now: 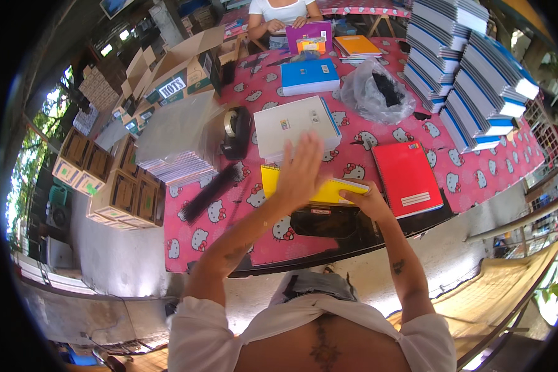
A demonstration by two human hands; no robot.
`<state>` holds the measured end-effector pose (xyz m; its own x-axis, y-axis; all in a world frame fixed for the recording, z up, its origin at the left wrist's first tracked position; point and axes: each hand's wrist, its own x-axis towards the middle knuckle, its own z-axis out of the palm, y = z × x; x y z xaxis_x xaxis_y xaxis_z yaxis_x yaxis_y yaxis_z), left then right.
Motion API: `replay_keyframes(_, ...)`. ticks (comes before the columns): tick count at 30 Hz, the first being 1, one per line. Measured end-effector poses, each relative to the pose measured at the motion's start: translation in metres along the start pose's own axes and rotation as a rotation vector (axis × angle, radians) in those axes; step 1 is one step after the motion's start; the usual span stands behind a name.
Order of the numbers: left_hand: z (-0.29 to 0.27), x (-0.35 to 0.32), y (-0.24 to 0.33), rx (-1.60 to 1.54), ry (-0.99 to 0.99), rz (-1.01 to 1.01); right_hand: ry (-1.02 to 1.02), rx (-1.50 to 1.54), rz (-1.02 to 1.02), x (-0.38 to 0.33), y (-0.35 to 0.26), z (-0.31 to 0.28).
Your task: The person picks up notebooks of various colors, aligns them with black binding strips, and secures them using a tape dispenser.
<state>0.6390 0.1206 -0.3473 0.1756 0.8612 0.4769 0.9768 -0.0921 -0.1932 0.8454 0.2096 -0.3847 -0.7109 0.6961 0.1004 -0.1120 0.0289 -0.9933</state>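
Note:
A yellow spiral notebook (338, 189) lies near the front edge of the table. My right hand (366, 201) rests on its right end, gripping that edge. My left hand (301, 170) is raised flat above the notebook's left half, fingers spread and holding nothing. Just behind the notebook lies a white stack of notebooks (294, 124), partly hidden by my left hand. A red notebook (406, 177) lies right of my right hand. A black pouch (328, 220) sits below the yellow notebook at the table edge.
The table has a pink patterned cloth (477, 180). On it are a black tape dispenser (235, 133), a black comb strip (208, 192), a blue notebook (310, 75), a plastic bag (378, 93) and tall notebook stacks (471, 68). Cardboard boxes (118, 186) stand left. Another person (282, 15) sits opposite.

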Motion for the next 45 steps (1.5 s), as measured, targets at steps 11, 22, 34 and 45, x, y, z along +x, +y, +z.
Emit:
replay_keyframes(11,0.001,0.013,0.016,-0.110,-0.019,0.138,0.072,-0.042,-0.016,-0.005,0.007,0.006)
replay_keyframes(22,-0.005,0.025,0.032,-0.044,-0.005,0.097,0.038,-0.072,-0.103,-0.003,0.030,0.003)
replay_keyframes(34,-0.006,-0.053,0.078,-0.468,-0.008,0.108,0.146,-0.112,-0.004,-0.013,0.022,0.004)
replay_keyframes(45,0.056,-0.135,-0.007,-1.203,-0.267,-0.859,-0.048,-1.069,-0.705,-0.061,0.043,0.085)
